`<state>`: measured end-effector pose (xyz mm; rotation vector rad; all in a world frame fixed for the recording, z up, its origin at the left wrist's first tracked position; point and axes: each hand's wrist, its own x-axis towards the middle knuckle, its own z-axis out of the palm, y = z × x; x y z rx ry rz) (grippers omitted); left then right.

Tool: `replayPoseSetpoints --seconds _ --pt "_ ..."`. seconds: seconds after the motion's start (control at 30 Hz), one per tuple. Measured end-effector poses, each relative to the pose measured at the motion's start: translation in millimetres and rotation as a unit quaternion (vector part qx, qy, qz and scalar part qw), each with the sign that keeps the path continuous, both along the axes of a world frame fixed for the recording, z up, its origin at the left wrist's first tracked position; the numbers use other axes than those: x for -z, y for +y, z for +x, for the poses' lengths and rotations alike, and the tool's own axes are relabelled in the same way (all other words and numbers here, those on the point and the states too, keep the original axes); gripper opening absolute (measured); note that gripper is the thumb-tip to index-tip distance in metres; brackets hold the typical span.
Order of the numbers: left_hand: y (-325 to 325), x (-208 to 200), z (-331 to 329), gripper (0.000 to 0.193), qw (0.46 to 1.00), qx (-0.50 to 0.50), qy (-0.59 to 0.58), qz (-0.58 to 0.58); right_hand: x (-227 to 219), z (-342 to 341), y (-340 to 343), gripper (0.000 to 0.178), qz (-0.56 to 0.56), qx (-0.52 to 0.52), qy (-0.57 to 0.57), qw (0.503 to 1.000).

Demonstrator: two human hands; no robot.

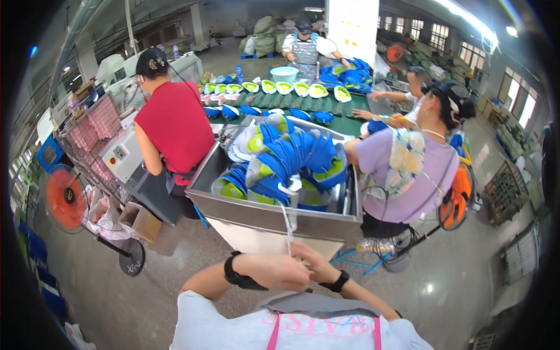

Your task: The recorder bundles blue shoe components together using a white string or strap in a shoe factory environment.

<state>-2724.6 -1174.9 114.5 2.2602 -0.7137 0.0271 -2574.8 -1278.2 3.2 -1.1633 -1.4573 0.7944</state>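
My left hand point(274, 271) and my right hand point(315, 263) meet low in front of me, close to my chest. Both have their fingers curled inward, the right one in a pinch. A thin white cord point(288, 224) hangs over the front of a metal bin and runs down to my fingers. Something small and pale shows between the hands, mostly hidden by them. Above lies the metal bin point(326, 223), heaped with stacked blue, lime-green and grey shoe uppers point(286, 157).
Beyond the bin stretches a green conveyor table point(303, 105) with rows of shoe parts. A person in red point(175, 125) works at left, another in purple point(402, 169) at right; two more sit farther back. An orange fan point(65, 195) and a cardboard box point(140, 221) stand at left.
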Motion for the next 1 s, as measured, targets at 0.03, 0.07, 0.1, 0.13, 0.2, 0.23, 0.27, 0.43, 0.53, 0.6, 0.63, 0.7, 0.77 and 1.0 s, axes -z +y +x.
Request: replayPoseSetpoints --seconds 0.03,0.07,0.1,0.13,0.2,0.23,0.27,0.43,0.53,0.6,0.63,0.7,0.77,1.0 --pt "-19 -1 10 0.01 1.0 0.011 0.001 -0.003 10 2 -15 0.045 -0.038 -0.073 -0.09 0.993" --pt "-35 -2 18 0.009 0.996 -0.005 0.065 -0.058 16 1 -30 0.035 -0.074 -0.147 -0.177 0.97" --pt "-53 -2 26 0.009 0.985 -0.02 0.128 -0.114 17 -4 -50 0.026 -0.028 -0.1 -0.133 0.986" --pt "-58 19 42 0.012 0.979 -0.03 0.074 -0.186 18 -8 -72 0.019 0.019 -0.049 -0.089 0.995" --pt "-99 28 73 0.016 0.933 -0.151 0.1 -0.311 35 14 -133 0.019 -0.094 0.069 -0.063 0.991" --pt "-119 36 88 0.016 0.934 -0.146 0.101 -0.311 42 29 -171 0.021 -0.156 0.13 -0.057 0.977" --pt "-142 48 109 0.017 0.937 -0.168 0.131 -0.276 60 47 -217 0.022 -0.209 0.181 -0.061 0.959" --pt "-230 119 193 0.019 0.965 -0.145 0.186 -0.117 94 81 -458 0.024 -0.338 0.405 0.011 0.85" --pt "-273 156 240 0.023 0.907 -0.164 0.363 -0.134 95 88 -537 0.024 -0.378 0.513 -0.002 0.771" --pt "-295 200 256 0.031 0.978 -0.137 0.122 0.099 94 103 -556 0.021 -0.364 0.528 0.025 0.767" --pt "-314 205 271 0.044 0.979 -0.072 0.17 0.087 103 116 -563 0.02 -0.368 0.517 -0.008 0.773" --pt "-354 218 295 0.063 0.987 0.026 0.151 0.045 107 144 -561 0.021 -0.378 0.475 -0.097 0.789" --pt "-397 215 327 0.066 0.994 0.079 0.055 0.052 105 180 -553 0.023 -0.358 0.418 -0.126 0.826" --pt "-517 260 509 0.044 0.829 0.188 0.491 -0.188 68 374 -591 0.027 0.055 0.495 0.527 0.689"
